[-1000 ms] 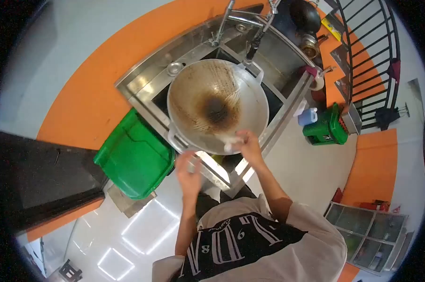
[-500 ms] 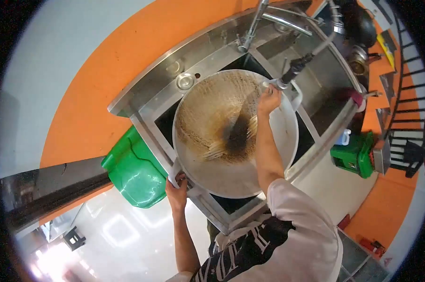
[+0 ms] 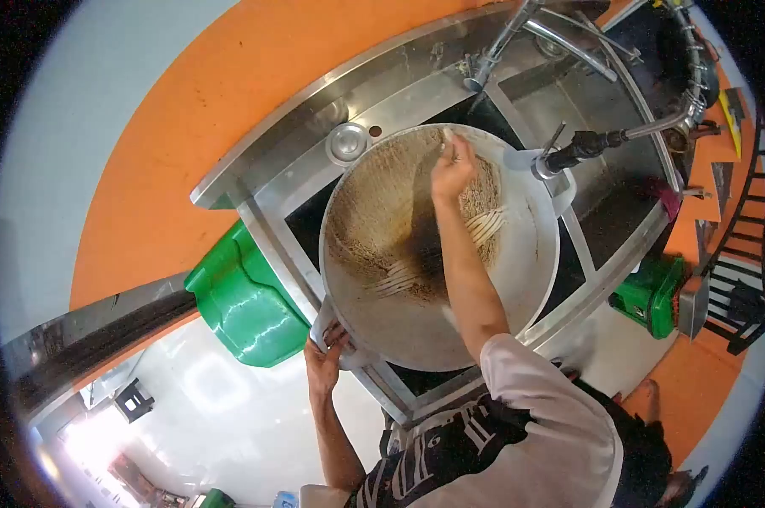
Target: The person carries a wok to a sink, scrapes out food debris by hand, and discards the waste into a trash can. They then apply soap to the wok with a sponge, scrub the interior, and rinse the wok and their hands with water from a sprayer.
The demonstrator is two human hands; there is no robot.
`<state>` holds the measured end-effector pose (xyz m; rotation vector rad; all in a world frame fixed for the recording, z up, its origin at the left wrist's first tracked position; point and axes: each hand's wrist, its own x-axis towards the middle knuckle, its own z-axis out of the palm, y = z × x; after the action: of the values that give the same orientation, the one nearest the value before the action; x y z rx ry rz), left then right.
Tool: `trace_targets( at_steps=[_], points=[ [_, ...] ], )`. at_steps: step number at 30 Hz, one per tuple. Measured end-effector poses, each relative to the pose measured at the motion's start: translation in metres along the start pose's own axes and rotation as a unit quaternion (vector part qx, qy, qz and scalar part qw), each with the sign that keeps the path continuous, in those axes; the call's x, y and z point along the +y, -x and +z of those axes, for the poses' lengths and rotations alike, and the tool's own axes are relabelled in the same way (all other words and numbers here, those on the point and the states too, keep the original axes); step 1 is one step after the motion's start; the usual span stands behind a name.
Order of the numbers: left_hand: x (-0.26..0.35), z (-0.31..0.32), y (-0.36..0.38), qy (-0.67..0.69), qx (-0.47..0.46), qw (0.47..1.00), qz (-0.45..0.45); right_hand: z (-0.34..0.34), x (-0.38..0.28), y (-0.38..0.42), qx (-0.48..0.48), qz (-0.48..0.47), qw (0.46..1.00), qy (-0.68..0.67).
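A large metal wok (image 3: 535, 245) rests over the sink, its inside coated with brown and blackened residue. Pale curved scrape marks show on both sides of the dark patch. My left hand (image 3: 325, 364) is closed around the wok's near-left loop handle (image 3: 321, 326). Over the far part of the wok, my right hand (image 3: 454, 172) has its fingers pinched together, and a small pale tip shows at them; what it is I cannot make out. Right of that hand, the spray nozzle (image 3: 552, 162) hangs by the wok's other loop handle (image 3: 564, 193).
The steel sink (image 3: 272, 190) has a tap (image 3: 505, 46) and a round drain fitting (image 3: 347, 144) at the back. A green bin (image 3: 251, 313) stands on the left, another green bin (image 3: 653, 296) on the right. Another person in dark clothing (image 3: 641, 453) is at the lower right.
My right hand has moved left and away from me, from beside the spray nozzle to the wok's far side. My left hand keeps its hold. Another person has come into view.
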<state>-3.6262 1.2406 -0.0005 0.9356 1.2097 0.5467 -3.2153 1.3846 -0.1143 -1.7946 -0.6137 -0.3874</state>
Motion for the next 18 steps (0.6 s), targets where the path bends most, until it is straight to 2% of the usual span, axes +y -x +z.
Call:
trace_targets(
  at_steps=[7,9,11,12,14,15,18],
  points=[
    [0.001,-0.003,-0.001,0.036,-0.015,0.999,0.013,0.016,-0.051,0.031,-0.150,-0.021,0.978,-0.141],
    [-0.002,-0.006,-0.004,-0.003,-0.026,1.000,0.008,0.022,-0.056,0.044,-0.187,-0.012,0.970,-0.155],
    [-0.001,-0.005,-0.004,-0.003,-0.019,1.000,0.004,0.022,-0.069,0.059,-0.240,0.014,0.941,-0.239],
    [0.000,-0.004,-0.003,-0.005,-0.010,1.000,0.000,0.021,-0.075,0.066,-0.241,0.013,0.941,-0.239],
    [-0.003,-0.005,-0.003,0.009,-0.006,1.000,0.004,0.016,-0.087,0.079,-0.312,0.000,0.910,-0.273],
    [-0.003,-0.005,-0.002,0.023,-0.004,1.000,0.008,0.011,-0.092,0.086,-0.313,0.000,0.909,-0.275],
    [0.005,0.000,-0.001,0.021,0.004,1.000,0.006,-0.008,-0.109,0.100,-0.394,-0.014,0.883,-0.256]
  ],
)
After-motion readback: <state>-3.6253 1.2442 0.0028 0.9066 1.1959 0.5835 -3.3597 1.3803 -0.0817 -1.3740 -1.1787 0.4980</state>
